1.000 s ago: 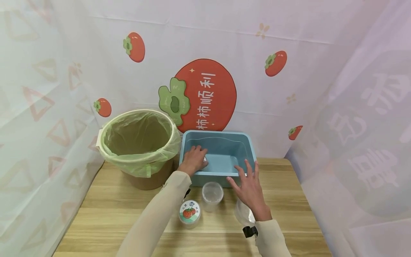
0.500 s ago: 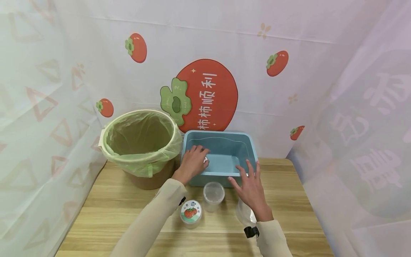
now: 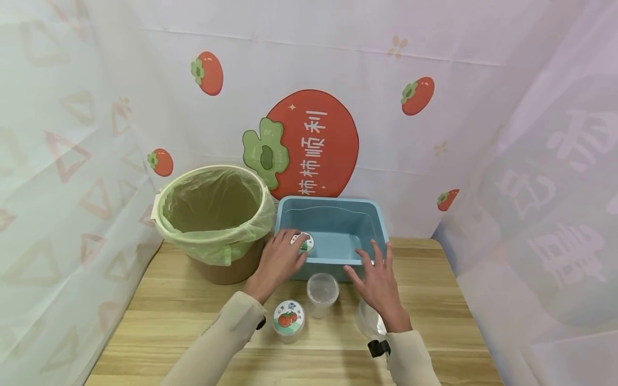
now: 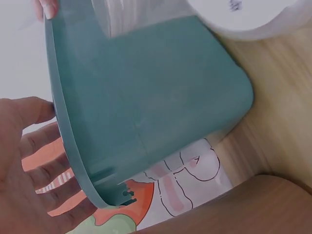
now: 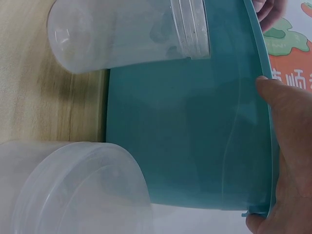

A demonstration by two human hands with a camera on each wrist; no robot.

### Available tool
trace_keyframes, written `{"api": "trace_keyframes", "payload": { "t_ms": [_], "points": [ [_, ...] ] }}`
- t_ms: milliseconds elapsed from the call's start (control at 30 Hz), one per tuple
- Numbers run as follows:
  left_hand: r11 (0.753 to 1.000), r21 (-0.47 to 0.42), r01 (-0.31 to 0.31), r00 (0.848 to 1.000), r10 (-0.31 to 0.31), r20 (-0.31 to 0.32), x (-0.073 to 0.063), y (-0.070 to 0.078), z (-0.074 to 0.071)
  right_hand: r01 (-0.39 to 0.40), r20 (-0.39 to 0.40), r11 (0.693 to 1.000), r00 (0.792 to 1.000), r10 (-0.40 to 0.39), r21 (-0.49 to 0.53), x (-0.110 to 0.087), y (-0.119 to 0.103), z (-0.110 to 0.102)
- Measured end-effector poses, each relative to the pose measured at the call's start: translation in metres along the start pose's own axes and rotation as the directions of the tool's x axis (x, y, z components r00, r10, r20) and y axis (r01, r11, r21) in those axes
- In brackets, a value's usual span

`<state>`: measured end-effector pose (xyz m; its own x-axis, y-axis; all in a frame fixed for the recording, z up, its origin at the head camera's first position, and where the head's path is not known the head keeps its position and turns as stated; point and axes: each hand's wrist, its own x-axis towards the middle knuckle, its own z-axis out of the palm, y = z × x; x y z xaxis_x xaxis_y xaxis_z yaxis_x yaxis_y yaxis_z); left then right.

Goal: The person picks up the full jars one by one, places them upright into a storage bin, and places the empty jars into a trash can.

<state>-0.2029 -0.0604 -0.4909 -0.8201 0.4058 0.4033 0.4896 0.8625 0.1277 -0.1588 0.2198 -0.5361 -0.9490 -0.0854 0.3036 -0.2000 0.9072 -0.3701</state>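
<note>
A blue plastic bin [image 3: 333, 261] stands against the backdrop. Inside its left end shows a round white lid [image 3: 307, 245] with a green print, partly covered by fingers. My left hand [image 3: 276, 262] hovers over the bin's front left corner, its fingers spread loosely past the rim with nothing in them. At the front right, my right hand [image 3: 379, 287] reaches over the rim, thumb on the near side and fingers apart. Before the bin stand a clear jar [image 3: 322, 292] and a jar with a tomato-printed lid [image 3: 288, 317]. Another clear container [image 3: 368, 320] is partly hidden under the right wrist.
A brown trash can [image 3: 227, 272] with a pale green liner [image 3: 224, 241] stands close by the bin's left side. A printed cloth [image 3: 376, 145] hangs behind and along both sides of the wooden table [image 3: 328, 367].
My left hand has risen out of the bin and moved back toward me and left, uncovering the printed lid inside. The right hand has stayed at the rim.
</note>
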Motion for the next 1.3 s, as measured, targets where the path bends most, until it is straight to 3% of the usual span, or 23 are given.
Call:
{"api": "trace_keyframes", "payload": {
  "t_ms": [233,433,867,1300],
  "points": [
    [1.0,0.029,0.002,0.999,0.0,-0.049,-0.02,-0.001,-0.006,-0.019,0.034,1.0,0.999,0.019,-0.003,0.001,0.0,-0.001],
    [0.997,0.071,-0.003,0.999,0.006,-0.032,-0.041,-0.002,-0.014,-0.02,0.048,1.0,0.999,0.021,-0.02,0.001,0.001,-0.001],
    [0.999,0.039,0.015,1.0,-0.015,0.001,-0.09,-0.006,-0.019,-0.017,0.054,1.0,0.998,0.018,-0.023,-0.001,0.0,-0.003],
    [0.999,0.039,0.036,0.999,-0.036,-0.018,-0.119,-0.019,-0.033,-0.028,0.039,0.999,0.999,0.029,-0.015,-0.004,-0.008,-0.006]
  ]
}}
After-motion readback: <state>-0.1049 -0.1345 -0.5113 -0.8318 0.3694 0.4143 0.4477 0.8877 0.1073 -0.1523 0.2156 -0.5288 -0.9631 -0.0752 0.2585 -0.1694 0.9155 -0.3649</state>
